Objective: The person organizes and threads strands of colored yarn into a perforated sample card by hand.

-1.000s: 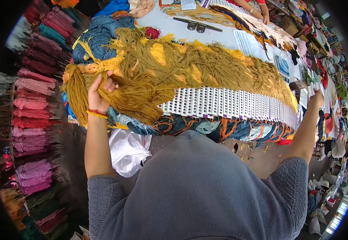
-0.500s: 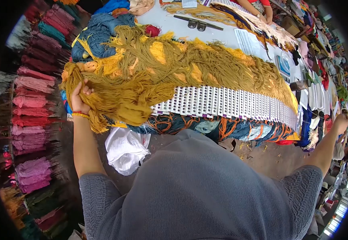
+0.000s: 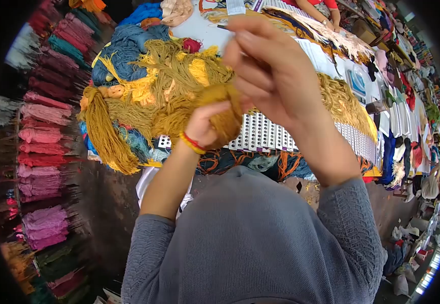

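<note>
Left hand (image 3: 204, 125) closed around golden-brown yarn (image 3: 226, 123), right hand (image 3: 270, 76) raised, fingers partly curled — whether holding anything, cannot tell

Two bare hands in view, the left hand (image 3: 205, 124) and the right hand (image 3: 276, 71)! One looped hank of mustard yarn (image 3: 225, 119) in the grip, one red-and-yellow wristband (image 3: 193, 143), one round ball of dark-red yarn (image 3: 191, 45). Across the way, one co-worker (image 3: 321, 10). And there's one blue-and-white square device (image 3: 356, 83), one brown cardboard box (image 3: 366, 32), and white strips with dark round dots (image 3: 268, 133), many, too overlapped to count!
</note>
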The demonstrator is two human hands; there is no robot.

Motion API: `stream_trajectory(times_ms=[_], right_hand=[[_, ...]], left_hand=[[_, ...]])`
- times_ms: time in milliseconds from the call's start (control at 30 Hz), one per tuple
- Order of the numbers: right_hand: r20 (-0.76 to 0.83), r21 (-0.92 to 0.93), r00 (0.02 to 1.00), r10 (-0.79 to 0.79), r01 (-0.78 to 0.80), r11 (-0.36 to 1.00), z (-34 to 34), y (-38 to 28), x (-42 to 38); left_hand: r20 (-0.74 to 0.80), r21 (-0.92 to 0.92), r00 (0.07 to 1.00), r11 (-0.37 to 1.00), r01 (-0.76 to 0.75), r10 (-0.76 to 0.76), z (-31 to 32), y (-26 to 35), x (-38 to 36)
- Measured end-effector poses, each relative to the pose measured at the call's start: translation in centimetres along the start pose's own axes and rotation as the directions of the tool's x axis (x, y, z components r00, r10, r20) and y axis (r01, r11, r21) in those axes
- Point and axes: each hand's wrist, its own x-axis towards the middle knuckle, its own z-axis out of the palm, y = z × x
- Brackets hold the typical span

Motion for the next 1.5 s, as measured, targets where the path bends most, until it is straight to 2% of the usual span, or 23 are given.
stream_trajectory(times_ms=[33, 100, 200, 300, 400, 433, 467, 500, 600, 633, 733, 767, 867, 933, 1000, 1067, 1167, 1200, 1267, 1367, 1400, 1433, 1500], right_hand=[[-0.005, 0.000, 1.000, -0.028, 0.028, 1.000, 0.7, 0.1, 1.3], [-0.084, -0.051, 0.994, -0.072, 0.067, 0.996, 1.6, -1.1, 3.5], [-0.068, 0.014, 0.975, -0.214, 0.215, 0.976, -0.2, -2.6, 6.9], [-0.181, -0.055, 0.926, -0.331, 0.326, 0.944, -1.6, -4.4, 9.8], [-0.204, 0.036, 0.936, -0.286, 0.299, 0.954, -3.0, -4.4, 10.9], [-0.231, 0.060, 0.940, -0.252, 0.272, 0.960, -2.6, -4.3, 10.6], [-0.141, 0.253, 0.985, -0.096, 0.130, 0.959, -2.3, -4.1, 9.7], [-0.129, 0.214, 0.987, -0.100, 0.126, 0.969, -1.1, -3.2, 8.8], [-0.091, 0.170, 0.994, -0.055, 0.070, 0.983, 1.9, -0.9, 6.5], [-0.078, 0.204, 0.997, -0.001, 0.017, 0.979, 2.6, -0.4, 6.1], [-0.025, 0.248, 0.999, 0.046, -0.039, 0.968, 2.5, 0.5, 7.0], [-0.057, 0.209, 0.997, 0.046, -0.033, 0.977, 2.1, 0.6, 7.4], [-0.071, 0.054, 0.995, 0.077, -0.073, 0.996, -1.1, 0.6, 9.3], [-0.128, 0.090, 0.989, 0.079, -0.068, 0.994, -4.3, 1.2, 10.8], [-0.210, 0.008, 0.967, 0.143, -0.144, 0.990, -5.7, 0.3, 10.6], [-0.181, -0.015, 0.972, 0.150, -0.155, 0.988, -7.7, 0.5, 10.6], [-0.080, -0.174, 0.964, 0.252, -0.262, 0.949, -8.3, 0.4, 10.1], [-0.067, -0.328, 0.969, 0.239, -0.247, 0.912, -7.5, 0.5, 9.3], [-0.023, -0.531, 0.957, 0.290, -0.257, 0.807, -6.5, 0.9, 8.1], [0.080, -0.768, 0.891, 0.447, -0.231, 0.598, -4.2, 2.6, 6.2], [0.185, -0.767, 0.861, 0.474, -0.175, 0.617, -4.1, 3.8, 5.9], [0.288, -0.760, 0.819, 0.496, -0.120, 0.639, -4.0, 4.9, 5.6], [0.278, -0.809, 0.780, 0.560, -0.124, 0.574, -3.5, 5.2, 5.1]], left_hand=[[-0.062, -0.034, 0.998, 0.999, 0.028, -0.030, 0.3, -0.9, 0.2], [0.145, -0.036, 0.987, 0.997, 0.071, -0.065, 1.4, -1.6, 0.1], [0.186, -0.026, 0.975, 0.991, 0.128, -0.121, 1.0, -2.0, -0.7], [0.226, 0.042, 0.957, 0.984, 0.175, -0.180, 0.6, -1.7, -2.2], [0.222, 0.187, 0.963, 0.976, 0.109, -0.150, 0.8, -1.3, -2.5], [0.157, 0.180, 0.987, 0.984, 0.009, -0.038, 0.1, -1.5, -2.2], [0.092, 0.179, 0.993, 0.980, -0.092, 0.076, -0.6, -1.7, -1.8], [-0.029, 0.054, 0.996, 0.995, -0.084, 0.086, -1.4, -1.9, -1.4], [-0.165, 0.129, 0.963, 0.973, -0.194, 0.214, 0.1, -1.7, -0.8], [-0.101, 0.155, 0.987, 0.982, -0.107, 0.123, -0.8, -1.9, -0.9], [-0.009, 0.187, 0.998, 0.981, -0.055, 0.058, 0.9, -1.2, -1.3], [0.066, 0.214, 0.997, 0.975, -0.055, 0.042, 0.7, -1.1, -1.4], [0.064, 0.389, 0.997, 0.921, 0.003, -0.030, 1.0, -1.2, -3.6], [0.099, 0.381, 0.986, 0.921, 0.084, -0.131, 0.1, -1.2, -5.0], [0.054, 0.333, 0.989, 0.936, 0.115, -0.141, 0.2, -1.2, -6.2], [0.039, 0.446, 0.989, 0.888, 0.113, -0.146, -0.1, -0.8, -7.2], [-0.053, 0.427, 0.999, 0.904, 0.020, 0.003, -2.8, -0.8, -8.3], [-0.122, 0.340, 0.988, 0.939, -0.044, 0.090, -3.6, -0.8, -8.1], [-0.267, 0.388, 0.895, 0.890, -0.240, 0.358, -2.4, 0.4, -6.6], [-0.333, 0.444, 0.773, 0.813, -0.377, 0.541, -0.4, 2.0, -4.4], [-0.278, 0.467, 0.746, 0.764, -0.445, 0.605, -0.5, 1.9, -3.5], [-0.281, 0.468, 0.743, 0.763, -0.446, 0.607, -0.7, 2.1, -3.4], [-0.147, 0.566, 0.914, 0.790, -0.236, 0.378, -0.9, 2.5, -3.2]])
